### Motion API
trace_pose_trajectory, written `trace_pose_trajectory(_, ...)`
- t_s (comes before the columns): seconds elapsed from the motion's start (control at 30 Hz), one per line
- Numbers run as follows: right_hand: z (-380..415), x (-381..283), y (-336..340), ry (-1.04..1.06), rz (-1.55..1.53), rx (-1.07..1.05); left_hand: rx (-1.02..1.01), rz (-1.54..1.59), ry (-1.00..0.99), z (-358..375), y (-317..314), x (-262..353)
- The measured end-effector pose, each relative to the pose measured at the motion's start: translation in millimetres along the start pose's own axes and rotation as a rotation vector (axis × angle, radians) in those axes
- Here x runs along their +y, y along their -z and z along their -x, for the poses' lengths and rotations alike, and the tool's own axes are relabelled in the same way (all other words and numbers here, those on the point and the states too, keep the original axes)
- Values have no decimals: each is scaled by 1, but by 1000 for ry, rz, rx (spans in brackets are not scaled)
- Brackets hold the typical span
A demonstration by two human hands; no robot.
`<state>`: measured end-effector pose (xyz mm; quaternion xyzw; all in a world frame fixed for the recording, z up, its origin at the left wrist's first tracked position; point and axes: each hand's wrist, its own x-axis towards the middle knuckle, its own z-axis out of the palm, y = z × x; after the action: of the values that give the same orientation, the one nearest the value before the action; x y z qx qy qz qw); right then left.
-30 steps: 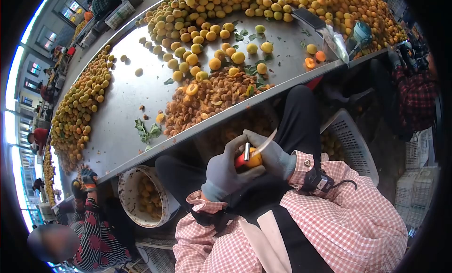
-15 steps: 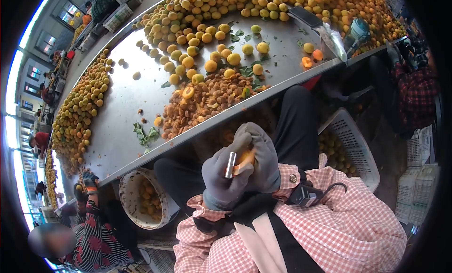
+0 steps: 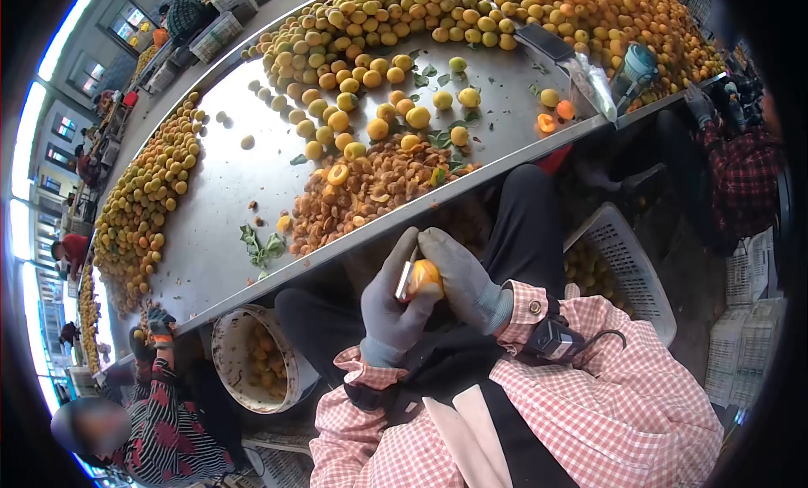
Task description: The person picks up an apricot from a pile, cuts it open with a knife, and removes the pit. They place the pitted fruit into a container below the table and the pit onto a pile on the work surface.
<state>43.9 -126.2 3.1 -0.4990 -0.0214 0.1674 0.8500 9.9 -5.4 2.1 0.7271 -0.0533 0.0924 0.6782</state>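
Note:
Both my hands wear grey gloves and meet over my lap, just below the table edge. My left hand (image 3: 390, 309) is closed round a short silver metal tool (image 3: 405, 281), whose working end I cannot make out. Its thumb lies against a yellow-orange apricot (image 3: 426, 277) between the two hands. My right hand (image 3: 463, 279) grips that apricot from the other side, its fingertips close to those of the left. Above the hands, a heap of brown apricot pits (image 3: 358, 197) lies along the table's near edge, with an apricot half (image 3: 337, 175) on top.
Whole apricots (image 3: 404, 16) are piled on the metal table (image 3: 219, 206). A white bucket (image 3: 220, 341) with fruit stands left of my knees, a white crate (image 3: 635, 261) right. A phone (image 3: 544, 42) and teal-lidded bottle (image 3: 640, 63) lie far right. Co-workers (image 3: 172, 429) sit on both sides.
My hands have loosened from a tight clasp, and the fingers are straighter. Open orange flesh showed between them before; now the apricot's rounded outside shows. The silver tool has shifted slightly left.

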Motion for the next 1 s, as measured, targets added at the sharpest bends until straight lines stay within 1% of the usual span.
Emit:
trace_pose_trajectory(0.03,4,-1,-1,-2,-2,5,-61,-204,-168,-2,3,4)
trace_pose_trajectory(0.07,8,-3,0,49,143,-20,-150,-338,-96,-2,7,9)
trace_pose_trajectory(0.1,11,-3,0,100,287,-45,-149,-339,-95,-2,8,10)
trace_pose_trajectory(0.13,10,3,3,204,351,-54,-176,-361,-164,-4,7,10)
trace_pose_trajectory(0.17,13,5,0,205,351,-55,-205,-383,-232,-6,6,11)
trace_pose_trajectory(0.2,15,6,-5,197,210,58,-135,-232,-166,-4,-2,16)
trace_pose_trajectory(0.23,16,4,-11,186,70,171,-135,-232,-166,-3,-6,14)
trace_pose_trajectory(0.27,18,-1,-15,153,-181,149,-61,-106,-160,-2,-8,11)
trace_pose_trajectory(0.3,18,-3,-18,150,-182,149,13,20,-150,0,-12,11)
trace_pose_trajectory(0.33,16,-6,-19,277,-102,125,73,153,-90,4,-23,19)
trace_pose_trajectory(0.37,13,-8,-19,407,-21,98,76,152,-91,4,-25,17)
trace_pose_trajectory(0.4,-2,3,-7,676,218,111,118,220,-42,5,-26,15)
trace_pose_trajectory(0.43,-5,0,-4,675,217,108,161,288,7,6,-26,13)
trace_pose_trajectory(0.47,-8,-4,-1,744,319,63,144,324,70,6,-24,11)
trace_pose_trajectory(0.5,-11,-7,0,811,420,16,149,323,68,7,-25,10)
trace_pose_trajectory(0.53,-17,-7,4,900,489,-13,163,432,138,6,-28,10)
trace_pose_trajectory(0.57,-20,-8,5,904,487,-23,178,541,204,5,-30,10)
trace_pose_trajectory(0.6,-21,-9,6,911,524,-33,184,542,201,5,-31,10)
trace_pose_trajectory(0.67,-25,-9,7,917,560,-61,214,682,266,4,-34,10)
trace_pose_trajectory(0.7,-27,-9,8,919,586,-70,226,685,261,3,-34,13)
trace_pose_trajectory(0.77,-29,-9,10,928,612,-93,325,832,474,-2,-35,19)
trace_pose_trajectory(0.8,-32,-9,9,901,664,-81,305,922,461,-4,-34,9)
trace_pose_trajectory(0.83,-34,-8,10,872,719,-67,310,925,449,-4,-33,2)
trace_pose_trajectory(0.9,-39,5,17,848,717,-54,312,898,487,-5,-32,-7)
trace_pose_trajectory(0.93,-38,8,17,813,713,-34,311,763,439,-6,-31,-8)
trace_pose_trajectory(0.97,-33,14,13,817,714,-29,305,763,438,-6,-26,-13)
trace_pose_trajectory(1.0,-29,19,4,522,395,37,247,518,375,-8,-19,-14)
